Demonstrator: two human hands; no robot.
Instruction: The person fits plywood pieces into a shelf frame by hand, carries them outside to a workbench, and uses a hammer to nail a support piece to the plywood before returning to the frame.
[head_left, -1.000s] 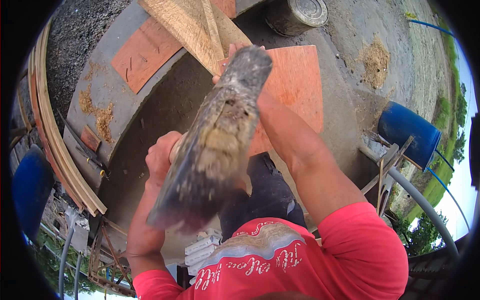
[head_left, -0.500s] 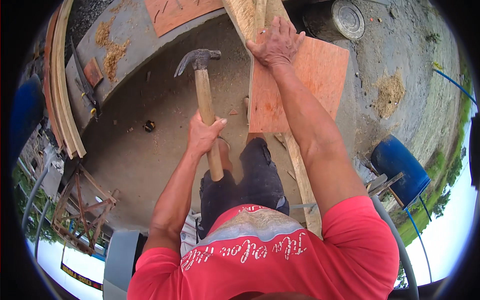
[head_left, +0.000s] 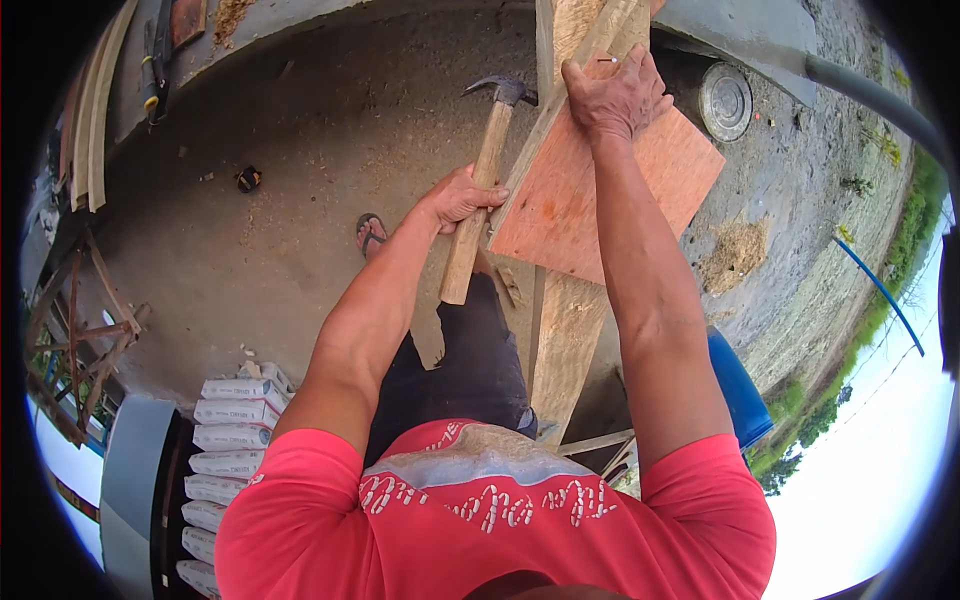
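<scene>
Plywood panel lies askew across a long timber board, the board showing beyond the panel's upper edge and again below its lower one. Small nail-like piece at the panel's upper corner, beside the fingertips; whether it is seated cannot be told. Good practice, in my judgement: square the panel to the board first, press it flat so that it cannot rock, and keep fingertips well off the nail-like piece before any blow; hold the hammer low on its handle, head level. Pose: right hand at the panel's upper part, grip unclenched, fingers spread over the face, thumb toward the left edge; right arm nearly straight, forearm crossing the panel. Left hand just left of the panel, grip wrapped around the hammer handle, thumb laid across it; contact between thumb and panel unclear. Hammer head stands left of the panel's upper edge.
</scene>
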